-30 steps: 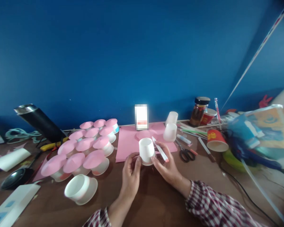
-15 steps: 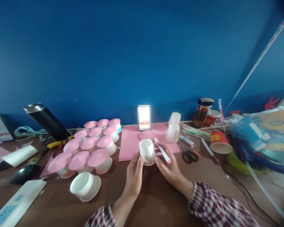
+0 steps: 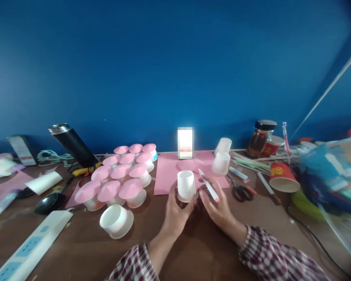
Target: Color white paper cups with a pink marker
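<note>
Fingers of my left hand [image 3: 177,216] are wrapped round the base of a small white paper cup [image 3: 186,184], which stands upright with a round disc under it. Between thumb and fingers of my right hand [image 3: 218,205] is a white marker pen [image 3: 209,185] with a pinkish end, tilted up to the left, just right of the cup. Pink paper sheets [image 3: 165,171] lie behind the cup. Another white cup [image 3: 114,219] on a disc rests on its own to the left. Beyond it stand several cups topped with pink paper cones [image 3: 130,189].
At the right are upturned white cups [image 3: 221,163], scissors [image 3: 242,192], a red paper cup [image 3: 283,178] and a lidded jar [image 3: 261,138]. A power strip [image 3: 32,246], a computer mouse [image 3: 49,203] and a black flask [image 3: 73,144] occupy the left. A blue wall [image 3: 175,70] closes the back.
My left hand has shifted its hold, its thumb now lower and in front of the cup's base. The right hand has come away from the cup, still with the pen. The view has turned slightly left.
</note>
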The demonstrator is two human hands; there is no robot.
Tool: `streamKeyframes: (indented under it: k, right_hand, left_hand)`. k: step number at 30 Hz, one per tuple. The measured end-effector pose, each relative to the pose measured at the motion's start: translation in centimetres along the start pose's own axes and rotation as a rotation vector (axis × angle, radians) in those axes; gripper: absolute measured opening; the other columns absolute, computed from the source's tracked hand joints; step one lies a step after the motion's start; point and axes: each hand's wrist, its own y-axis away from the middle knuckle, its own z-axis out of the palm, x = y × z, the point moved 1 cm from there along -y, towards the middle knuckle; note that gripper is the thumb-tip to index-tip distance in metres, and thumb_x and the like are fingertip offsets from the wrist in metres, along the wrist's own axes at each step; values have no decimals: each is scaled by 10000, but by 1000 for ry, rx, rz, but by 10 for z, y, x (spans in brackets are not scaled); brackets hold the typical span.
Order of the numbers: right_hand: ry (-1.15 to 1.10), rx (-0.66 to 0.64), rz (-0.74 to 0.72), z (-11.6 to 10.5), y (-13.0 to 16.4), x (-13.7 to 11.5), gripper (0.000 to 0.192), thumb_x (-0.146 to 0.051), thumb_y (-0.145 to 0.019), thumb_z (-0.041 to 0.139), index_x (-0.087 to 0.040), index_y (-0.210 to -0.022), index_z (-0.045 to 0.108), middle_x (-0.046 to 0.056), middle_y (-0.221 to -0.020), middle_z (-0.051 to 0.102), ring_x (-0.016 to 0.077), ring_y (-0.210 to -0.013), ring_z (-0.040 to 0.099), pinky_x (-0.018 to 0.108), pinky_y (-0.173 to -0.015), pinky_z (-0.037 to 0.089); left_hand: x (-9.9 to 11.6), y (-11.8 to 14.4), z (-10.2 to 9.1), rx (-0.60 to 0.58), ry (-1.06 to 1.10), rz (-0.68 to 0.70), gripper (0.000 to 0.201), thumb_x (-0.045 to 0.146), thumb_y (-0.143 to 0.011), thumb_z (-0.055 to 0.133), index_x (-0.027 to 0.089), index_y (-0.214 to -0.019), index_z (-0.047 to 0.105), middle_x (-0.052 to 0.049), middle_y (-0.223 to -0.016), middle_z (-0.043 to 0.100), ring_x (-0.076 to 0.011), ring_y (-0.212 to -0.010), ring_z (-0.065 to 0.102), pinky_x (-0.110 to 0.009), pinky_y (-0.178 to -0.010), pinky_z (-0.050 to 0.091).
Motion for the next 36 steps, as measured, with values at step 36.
streamKeyframes:
  k: [36]
  right_hand:
    - [112,-46,-43,3,1,5,325,-243,-937,419,-204,-1256,467,97,-1113,634,203,-1057,600,320,-883,502]
  left_hand:
    - [4,-2,0,27,-149,-4,536,379,-699,688,162,-1152,500,-88,-1031,654,-223,-928,632,-322,-794,506]
